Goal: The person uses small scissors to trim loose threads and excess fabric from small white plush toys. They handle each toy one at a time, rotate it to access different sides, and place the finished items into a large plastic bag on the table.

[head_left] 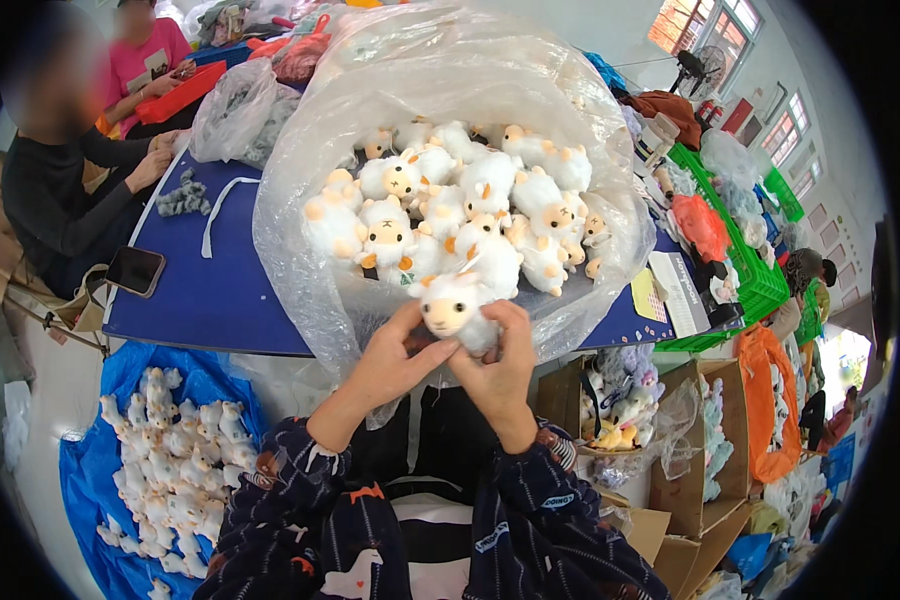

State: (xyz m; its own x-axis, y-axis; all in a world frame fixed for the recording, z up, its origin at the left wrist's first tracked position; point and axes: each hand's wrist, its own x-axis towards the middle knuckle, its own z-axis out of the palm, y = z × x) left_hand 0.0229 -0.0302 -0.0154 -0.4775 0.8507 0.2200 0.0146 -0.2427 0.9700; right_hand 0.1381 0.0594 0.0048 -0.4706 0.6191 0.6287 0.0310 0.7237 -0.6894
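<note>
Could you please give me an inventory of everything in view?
Held plush toy: 1, white, front centre
Table: 1, blue, ahead
Bag: 1, clear, on the table
Bagged plush toys: many, white, in the bag
Phone: 1, black, table's left edge
Sheet: 1, blue, lower left, under white toys
Tray: 1, red, upper left
Crates: at least 2, green, right
Cardboard boxes: at least 2, brown, right
Sack: 1, orange, right
Fan: 1, black, upper right
Co-workers: at least 2, black/pink tops, upper left
Left hand: 1, bare, toy's left side
Right hand: 1, bare, toy's right side
</note>
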